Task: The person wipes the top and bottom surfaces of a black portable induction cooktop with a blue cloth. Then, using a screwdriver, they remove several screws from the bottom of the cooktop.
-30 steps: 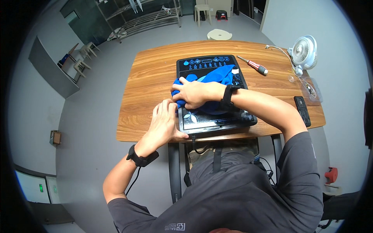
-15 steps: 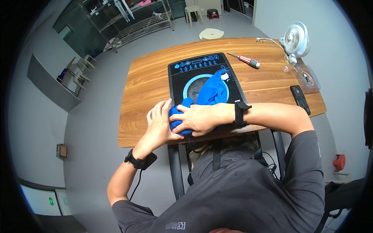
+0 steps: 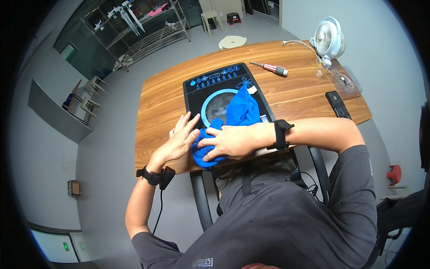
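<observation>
A black induction cooktop (image 3: 193, 101) with blue control icons and a light-blue ring lies on the wooden table (image 3: 156, 103). A blue cloth (image 3: 242, 110) is draped over its right and near part, bunched at the front edge. My right hand (image 3: 228, 140) grips the bunched cloth, fingers curled over it. My left hand (image 3: 181, 136) is beside the cooktop's front-left, fingers stretched apart and close to the cloth; whether its fingertips touch the cooktop I cannot tell.
On the table's right are a screwdriver (image 3: 273, 68), a white fan (image 3: 325, 38) with a cable, a clear plastic container (image 3: 351, 92) with small items, and a black oblong device (image 3: 337, 105). Stools (image 3: 232, 41) and a metal rack (image 3: 152, 49) stand beyond.
My right hand and the cloth have moved toward me to the cooktop's front edge, uncovering much of the ring. My left hand's fingers have lifted and spread apart.
</observation>
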The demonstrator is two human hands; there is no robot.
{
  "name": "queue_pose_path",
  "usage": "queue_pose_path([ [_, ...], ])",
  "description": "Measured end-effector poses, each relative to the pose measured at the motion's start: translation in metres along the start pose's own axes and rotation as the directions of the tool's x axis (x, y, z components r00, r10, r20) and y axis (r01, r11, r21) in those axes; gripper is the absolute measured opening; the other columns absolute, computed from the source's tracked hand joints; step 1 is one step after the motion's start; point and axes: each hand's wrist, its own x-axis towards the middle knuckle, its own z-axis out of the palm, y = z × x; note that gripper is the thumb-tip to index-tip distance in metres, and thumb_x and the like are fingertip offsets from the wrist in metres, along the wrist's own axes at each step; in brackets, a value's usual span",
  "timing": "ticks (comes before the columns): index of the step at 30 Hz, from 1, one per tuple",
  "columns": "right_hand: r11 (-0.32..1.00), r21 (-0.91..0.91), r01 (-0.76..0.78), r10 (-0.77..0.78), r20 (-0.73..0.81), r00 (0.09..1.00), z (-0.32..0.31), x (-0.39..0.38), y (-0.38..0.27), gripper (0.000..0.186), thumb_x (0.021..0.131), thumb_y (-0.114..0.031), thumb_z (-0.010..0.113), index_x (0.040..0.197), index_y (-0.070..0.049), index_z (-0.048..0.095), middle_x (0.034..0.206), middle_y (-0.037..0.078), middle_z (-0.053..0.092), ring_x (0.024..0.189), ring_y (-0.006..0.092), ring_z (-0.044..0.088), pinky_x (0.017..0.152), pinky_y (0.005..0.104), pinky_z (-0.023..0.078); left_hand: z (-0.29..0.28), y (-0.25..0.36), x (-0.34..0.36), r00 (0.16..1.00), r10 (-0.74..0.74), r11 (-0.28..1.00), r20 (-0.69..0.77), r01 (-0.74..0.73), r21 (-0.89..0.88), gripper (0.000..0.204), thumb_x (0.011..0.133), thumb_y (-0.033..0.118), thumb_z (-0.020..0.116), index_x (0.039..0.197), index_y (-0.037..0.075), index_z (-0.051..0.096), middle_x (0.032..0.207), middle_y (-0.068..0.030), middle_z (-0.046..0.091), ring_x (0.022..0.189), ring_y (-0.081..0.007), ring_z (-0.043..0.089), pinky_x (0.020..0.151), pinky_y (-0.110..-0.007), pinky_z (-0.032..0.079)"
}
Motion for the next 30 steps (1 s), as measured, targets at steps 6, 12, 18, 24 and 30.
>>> queue_pose_path([
  [6, 0.994, -0.076, -0.082, 0.072, -0.119, 0.990, 0.014, -0.001, -0.013, 0.052, 0.092, -0.016, 0.072, 0.143, -0.015, 0.057, 0.152, 0.017, 0.044, 0.137, 0.0415, 0.046, 0.086, 0.0500, 0.058, 0.009, 0.000, 0.027, 0.998, -0.055, 0.998, 0.022, 0.054, 0.018, 0.072, 0.109, 0.063, 0.031, 0.170, 0.026, 0.019, 0.177, -0.0153, 0.000, 0.162, -0.0405, -0.009, 0.121, -0.073, 0.009],
  [12, 0.993, -0.046, -0.109, 0.101, -0.147, 0.984, 0.011, -0.021, -0.017, 0.052, 0.092, -0.014, 0.070, 0.142, -0.017, 0.058, 0.151, 0.016, 0.045, 0.130, 0.0397, 0.051, 0.081, 0.0485, 0.059, 0.030, -0.008, 0.044, 0.998, -0.063, 0.998, 0.015, 0.063, 0.026, 0.076, 0.109, 0.065, 0.030, 0.171, 0.025, 0.012, 0.177, -0.0138, -0.011, 0.161, -0.0391, -0.016, 0.119, -0.077, 0.011],
  [18, 0.979, 0.078, -0.187, 0.196, -0.136, 0.971, -0.005, -0.074, -0.009, 0.054, 0.081, -0.012, 0.076, 0.134, -0.021, 0.065, 0.149, 0.015, 0.048, 0.125, 0.0404, 0.052, 0.085, 0.0461, 0.060, 0.038, -0.004, 0.048, 0.998, -0.061, 0.990, 0.019, 0.058, 0.129, 0.083, 0.107, 0.067, 0.037, 0.171, 0.022, 0.008, 0.176, -0.0180, -0.013, 0.161, -0.0422, -0.015, 0.118, -0.078, 0.015],
  [24, 0.899, 0.131, -0.418, 0.433, -0.121, 0.893, -0.016, -0.118, 0.012, 0.053, 0.080, -0.004, 0.075, 0.129, -0.021, 0.068, 0.152, 0.012, 0.045, 0.133, 0.0447, 0.045, 0.108, 0.0544, 0.050, 0.036, 0.003, 0.049, 0.997, -0.072, 0.984, 0.037, 0.065, 0.168, 0.089, 0.105, 0.066, 0.043, 0.170, 0.017, 0.007, 0.175, -0.0213, -0.014, 0.160, -0.0442, -0.015, 0.120, -0.075, 0.017],
  [30, 0.838, 0.200, -0.508, 0.538, -0.149, 0.829, -0.011, -0.126, 0.064, 0.052, 0.082, 0.000, 0.069, 0.130, -0.019, 0.065, 0.153, 0.014, 0.042, 0.132, 0.0451, 0.044, 0.111, 0.0573, 0.046, 0.033, 0.008, 0.046, 0.996, -0.080, 0.984, 0.047, 0.071, 0.166, 0.093, 0.104, 0.064, 0.049, 0.170, 0.013, 0.007, 0.174, -0.0246, -0.014, 0.160, -0.0458, -0.016, 0.121, -0.073, 0.017],
])
